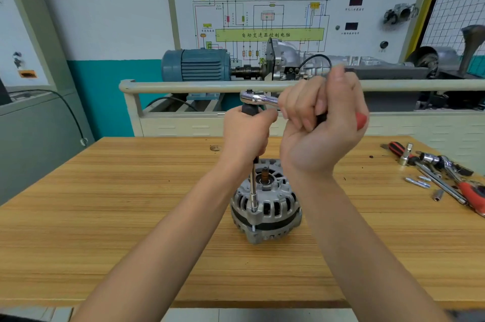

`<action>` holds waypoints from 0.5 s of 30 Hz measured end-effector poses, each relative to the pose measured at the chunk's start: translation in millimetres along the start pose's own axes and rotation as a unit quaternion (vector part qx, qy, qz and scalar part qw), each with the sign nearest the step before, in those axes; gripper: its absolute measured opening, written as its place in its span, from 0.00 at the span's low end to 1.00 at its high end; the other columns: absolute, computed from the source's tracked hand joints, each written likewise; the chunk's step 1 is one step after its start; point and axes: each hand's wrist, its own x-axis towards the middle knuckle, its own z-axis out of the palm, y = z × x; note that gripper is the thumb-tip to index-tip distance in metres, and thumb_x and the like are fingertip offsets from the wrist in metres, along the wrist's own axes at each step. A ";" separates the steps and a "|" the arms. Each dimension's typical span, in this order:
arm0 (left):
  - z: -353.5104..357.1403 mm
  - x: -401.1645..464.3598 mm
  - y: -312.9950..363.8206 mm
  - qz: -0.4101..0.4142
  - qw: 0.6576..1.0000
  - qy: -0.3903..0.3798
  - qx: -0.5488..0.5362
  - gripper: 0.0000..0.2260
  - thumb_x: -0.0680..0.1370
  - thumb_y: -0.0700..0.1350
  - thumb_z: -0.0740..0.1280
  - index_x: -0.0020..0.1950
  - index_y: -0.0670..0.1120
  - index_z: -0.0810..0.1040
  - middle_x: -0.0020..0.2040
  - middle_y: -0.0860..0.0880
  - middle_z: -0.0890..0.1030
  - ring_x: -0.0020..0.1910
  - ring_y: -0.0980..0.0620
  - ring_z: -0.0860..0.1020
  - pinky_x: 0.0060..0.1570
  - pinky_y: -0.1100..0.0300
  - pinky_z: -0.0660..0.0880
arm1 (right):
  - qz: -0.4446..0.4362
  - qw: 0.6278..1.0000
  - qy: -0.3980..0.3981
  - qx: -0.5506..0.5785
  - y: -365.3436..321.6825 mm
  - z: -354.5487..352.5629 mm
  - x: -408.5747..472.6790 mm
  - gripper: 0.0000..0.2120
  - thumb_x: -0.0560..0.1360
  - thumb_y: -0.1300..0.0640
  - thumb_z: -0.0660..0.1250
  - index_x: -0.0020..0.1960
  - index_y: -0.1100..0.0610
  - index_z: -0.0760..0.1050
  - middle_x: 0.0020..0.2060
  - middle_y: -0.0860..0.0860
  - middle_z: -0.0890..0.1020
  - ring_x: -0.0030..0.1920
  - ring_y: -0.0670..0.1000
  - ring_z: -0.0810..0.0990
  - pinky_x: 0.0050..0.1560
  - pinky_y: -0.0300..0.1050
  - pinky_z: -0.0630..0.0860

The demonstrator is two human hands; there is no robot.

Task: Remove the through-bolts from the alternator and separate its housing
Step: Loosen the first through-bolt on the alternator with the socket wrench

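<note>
head view: the alternator [265, 203] stands shaft-up near the middle of the wooden table [105, 216], below and between the two raised hands, not touched by either. the left hand [245, 135] is curled round the upper part of a long extension bar [253, 185] that drops straight down to a bolt [254, 209] at the near-left rim of the housing. the right hand [320, 125] is wrapped round the handle of a ratchet [258, 98], whose shiny head sits on top of the bar, level with the left hand's thumb side.

judging by its look, the alternator is a heavy, rigid lump of cast metal with a ribbed, slotted shell. it should stay put under its own weight, but with no hand on it a hard pull on the ratchet could turn or tip it. the firm outer ribs or the mounting ears are the places to hold; the bare shaft and the thin fins near it are best left alone.

spare sockets, bars and a red-handled tool [469, 190] lie at the table's right edge, well apart from the work.
</note>
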 end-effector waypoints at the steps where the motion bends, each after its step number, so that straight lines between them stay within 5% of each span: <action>1: 0.6 -0.2 -0.9 0.007 1.000 0.010 0.001 0.19 0.74 0.31 0.63 0.29 0.48 0.60 0.20 0.53 0.60 0.19 0.54 0.55 0.21 0.67 0.55 | -0.007 1.000 -0.007 -0.006 -0.6 1.0 -0.9 0.14 0.76 0.67 0.52 0.34 0.54 0.63 0.18 0.47 0.63 0.20 0.45 0.57 0.26 0.42 0.55; 6: -8.6 -1.4 0.6 0.016 0.998 -0.054 0.000 0.20 0.73 0.30 0.65 0.28 0.48 0.62 0.21 0.52 0.61 0.19 0.54 0.57 0.21 0.66 0.56 | 0.160 0.982 0.033 0.091 -6.0 -17.3 24.2 0.23 0.78 0.62 0.54 0.24 0.56 0.62 0.16 0.46 0.61 0.18 0.45 0.57 0.24 0.38 0.57; 10: -20.7 0.4 5.1 -0.012 0.975 -0.215 -0.054 0.19 0.72 0.34 0.67 0.25 0.48 0.66 0.21 0.52 0.63 0.18 0.54 0.61 0.22 0.65 0.60 | 0.336 0.903 0.136 0.231 2.6 -37.7 48.1 0.28 0.80 0.58 0.52 0.21 0.55 0.61 0.15 0.47 0.59 0.16 0.46 0.57 0.22 0.36 0.56; 12: -21.1 0.2 7.7 -0.025 0.963 -0.263 -0.051 0.19 0.72 0.37 0.66 0.24 0.49 0.66 0.20 0.52 0.63 0.18 0.55 0.61 0.21 0.66 0.60 | 0.365 0.865 0.171 0.300 8.5 -43.1 50.9 0.28 0.80 0.57 0.52 0.20 0.55 0.59 0.14 0.47 0.58 0.15 0.46 0.57 0.21 0.36 0.55; 15: -15.4 1.4 6.7 -0.039 0.978 -0.200 -0.035 0.23 0.77 0.34 0.63 0.24 0.48 0.62 0.19 0.53 0.60 0.16 0.56 0.56 0.19 0.68 0.54 | 0.322 0.886 0.190 0.274 9.4 -41.5 46.3 0.26 0.79 0.59 0.53 0.21 0.55 0.60 0.15 0.47 0.58 0.16 0.46 0.56 0.21 0.36 0.55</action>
